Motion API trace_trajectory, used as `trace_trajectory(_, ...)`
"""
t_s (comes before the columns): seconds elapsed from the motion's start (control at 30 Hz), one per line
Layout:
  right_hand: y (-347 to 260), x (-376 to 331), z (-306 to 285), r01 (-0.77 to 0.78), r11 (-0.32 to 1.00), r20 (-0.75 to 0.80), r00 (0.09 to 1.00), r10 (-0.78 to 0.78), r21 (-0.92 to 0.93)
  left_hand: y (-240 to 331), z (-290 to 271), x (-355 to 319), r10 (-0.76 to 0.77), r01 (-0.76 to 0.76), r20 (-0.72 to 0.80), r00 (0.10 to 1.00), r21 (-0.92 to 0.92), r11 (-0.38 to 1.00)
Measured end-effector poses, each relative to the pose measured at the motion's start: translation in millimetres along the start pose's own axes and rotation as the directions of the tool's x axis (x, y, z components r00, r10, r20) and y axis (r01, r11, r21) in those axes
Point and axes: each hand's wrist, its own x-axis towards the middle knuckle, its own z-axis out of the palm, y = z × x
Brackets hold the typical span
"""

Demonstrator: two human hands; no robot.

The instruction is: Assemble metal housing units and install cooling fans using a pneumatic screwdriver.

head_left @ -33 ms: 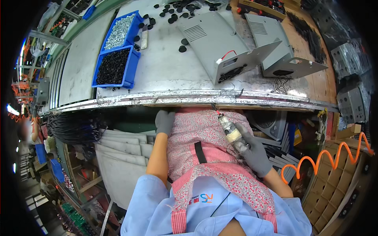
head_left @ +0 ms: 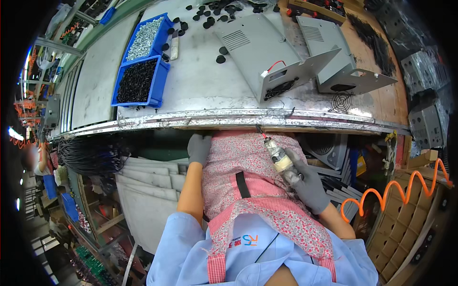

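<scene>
In my gray-gloved right hand (head_left: 309,186) is a power screwdriver (head_left: 277,153) with a tape-wrapped body and a red part near its tip. It lies over my lap, its tip pointing at the bench edge. My left hand (head_left: 199,148), also gloved in gray, rests beside my apron just below that edge. Its fingers are mostly hidden. Beyond the edge, two gray sheet-metal housings (head_left: 260,50) (head_left: 329,52) stand on the bench. A red wire with a white connector (head_left: 265,73) comes out of the nearer-left housing. A round fan guard (head_left: 341,102) lies in front of the right one.
Two blue bins hold silver screws (head_left: 144,40) and black screws (head_left: 137,81) at the left. Black round caps (head_left: 217,12) are scattered at the back. An orange coiled hose (head_left: 393,190) hangs at the right. Gray panels (head_left: 145,183) stand under the bench.
</scene>
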Motion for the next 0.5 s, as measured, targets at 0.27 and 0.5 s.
trace_trajectory(0.27, -16, 0, -2, -0.245, 0.968, 0.132, 0.963, 0.236, 0.061, 14, -37, -47, 0.115, 0.267, 0.339, 0.934, -0.874, 0.407)
trace_trajectory(0.5, -18, 4, 13, 0.091, 0.995, 0.213, 0.972, -0.098, 0.039, 97, -54, -75, 0.499, 0.564, 0.387, 0.776, -0.779, -0.274)
